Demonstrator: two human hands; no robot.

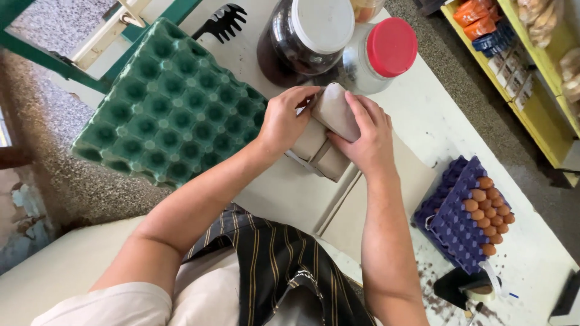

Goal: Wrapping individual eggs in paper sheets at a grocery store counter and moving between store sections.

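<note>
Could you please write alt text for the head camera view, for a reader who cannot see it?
Seen from above, a person's left hand and right hand fold a brown paper packet on a white table. A stack of green egg trays lies to the left, purple trays holding brown eggs to the right, and two lidded jars behind.

Hidden or cut off, by place in the frame:
- Centre: grey-brown paper parcel [336, 108], its near side covered by the right hand [364, 136]; the cartons [319, 152] beneath lie partly under both hands
- Top centre: dark jar [290, 51] with white lid and a further container [365, 7], both cropped by the upper edge
- Upper right: shelf goods [489, 27], too small to identify
- Lower right: tape roll [481, 293] and a dark object [568, 297] at the edge, unclear
- Right: purple egg tray [454, 211], lower layers hidden in the stack
</note>
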